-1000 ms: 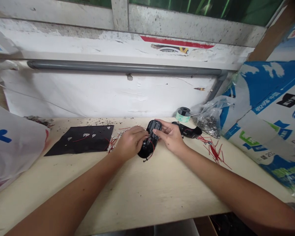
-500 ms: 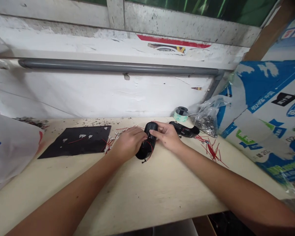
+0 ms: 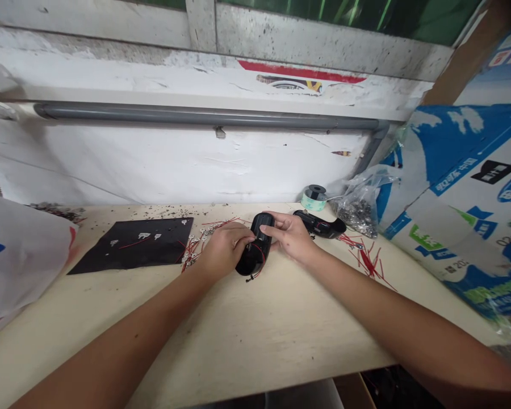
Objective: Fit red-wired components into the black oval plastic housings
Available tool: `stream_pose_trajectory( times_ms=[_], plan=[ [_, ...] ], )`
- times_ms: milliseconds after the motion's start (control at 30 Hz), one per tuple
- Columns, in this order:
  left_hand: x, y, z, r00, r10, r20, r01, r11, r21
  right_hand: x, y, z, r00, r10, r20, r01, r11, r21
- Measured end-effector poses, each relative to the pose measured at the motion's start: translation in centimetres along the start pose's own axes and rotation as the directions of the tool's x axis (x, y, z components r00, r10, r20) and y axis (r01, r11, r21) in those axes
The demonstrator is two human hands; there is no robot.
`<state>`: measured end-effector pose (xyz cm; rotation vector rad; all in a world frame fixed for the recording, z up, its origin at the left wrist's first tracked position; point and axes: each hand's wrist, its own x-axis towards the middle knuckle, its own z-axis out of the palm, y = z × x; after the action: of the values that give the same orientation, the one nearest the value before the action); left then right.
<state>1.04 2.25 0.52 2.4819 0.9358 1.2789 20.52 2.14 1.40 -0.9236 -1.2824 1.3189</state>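
A black, rounded plastic housing (image 3: 247,264) is tilted over the middle of the table, a thin red wire (image 3: 263,254) looping along its side and a small dark connector (image 3: 250,278) hanging by its lower end. My right hand (image 3: 293,237) grips its upper right side, thumb on top and fingers behind. From the left, my left hand (image 3: 222,250) has its fingers pinched together against the housing's middle; whatever sits between the fingertips is hidden. Just beyond my right hand lies a second black housing (image 3: 321,225).
On the left lies a black sheet (image 3: 128,250) with small metal tabs; red wires and tabs (image 3: 191,250) lie beside it. More red wires (image 3: 369,262) lie to the right. Behind stand a tape roll (image 3: 314,199) and a plastic bag of small parts (image 3: 357,213). A blue-white carton (image 3: 460,187) bounds the right.
My left fingers have curled in tighter and shifted slightly on the housing. My right hand keeps its grip, and the housing has barely moved.
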Motion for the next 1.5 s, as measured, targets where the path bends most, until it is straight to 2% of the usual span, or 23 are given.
stream_pose_trajectory(
  times_ms=[100, 333, 433, 600, 733, 833, 867, 933, 1000, 1067, 1133, 1267, 1400, 1500],
  plan=[
    [-0.1, -0.1, 0.2, 1.000, 0.011, 0.003, -0.011, 1.000, 0.010, 0.0, 0.3, 0.0, 1.000, 0.004, -0.007, -0.004, 1.000, 0.011],
    [-0.2, -0.6, 0.2, 0.987, 0.150, 0.059, -0.155, 0.982, 0.103, 0.0, 0.2, 0.1, 1.000, 0.010, -0.026, -0.010, 1.000, 0.011],
    [-0.1, -0.7, 0.0, 0.984, 0.153, 0.088, -0.164, 0.979, 0.125, 0.2, 0.5, 0.0, 1.000, 0.016, -0.002, -0.016, 0.999, 0.029],
    [0.1, -0.3, 0.0, 0.995, 0.076, 0.062, -0.079, 0.995, 0.058, 0.5, 1.0, -0.5, 0.998, 0.050, 0.044, -0.054, 0.995, 0.083],
    [0.0, 0.2, 0.2, 0.998, -0.060, 0.027, 0.061, 0.997, -0.049, 0.4, 0.9, -0.7, 0.993, 0.085, 0.078, -0.093, 0.989, 0.111],
    [-0.1, 0.2, 0.0, 0.990, -0.135, 0.027, 0.136, 0.989, -0.054, 0.3, 0.9, -0.7, 0.991, 0.110, 0.082, -0.118, 0.988, 0.102],
    [0.0, 0.1, -0.1, 0.992, -0.116, 0.039, 0.117, 0.993, -0.017, 0.3, 0.9, -0.6, 0.990, 0.117, 0.078, -0.124, 0.988, 0.097],
    [0.3, 0.3, -0.5, 0.993, -0.015, 0.114, 0.002, 0.993, 0.120, 0.3, 1.0, -0.4, 0.991, 0.116, 0.068, -0.122, 0.989, 0.088],
    [0.6, 0.7, -0.9, 0.960, 0.073, 0.271, -0.156, 0.941, 0.301, 0.3, 1.0, -0.2, 0.994, 0.102, 0.045, -0.106, 0.991, 0.079],
    [0.9, 1.4, -1.2, 0.940, 0.052, 0.338, -0.207, 0.873, 0.442, 0.3, 0.8, -0.1, 0.996, 0.089, 0.023, -0.091, 0.994, 0.067],
    [1.2, 2.0, -1.3, 0.932, 0.022, 0.362, -0.216, 0.835, 0.506, 0.3, 0.5, 0.1, 0.997, 0.080, 0.010, -0.081, 0.995, 0.053],
    [1.2, 2.2, -1.4, 0.925, 0.019, 0.379, -0.202, 0.870, 0.449, 0.1, -0.2, 0.1, 0.996, 0.084, 0.022, -0.084, 0.996, 0.034],
    [1.0, 1.3, -1.5, 0.947, 0.042, 0.318, -0.140, 0.946, 0.293, 0.0, -0.1, -0.1, 0.994, 0.099, 0.052, -0.102, 0.993, 0.061],
    [0.8, 0.8, -1.3, 0.954, 0.064, 0.292, -0.139, 0.959, 0.245, 0.1, 0.2, -0.2, 0.993, 0.108, 0.049, -0.111, 0.991, 0.071]
  ],
)
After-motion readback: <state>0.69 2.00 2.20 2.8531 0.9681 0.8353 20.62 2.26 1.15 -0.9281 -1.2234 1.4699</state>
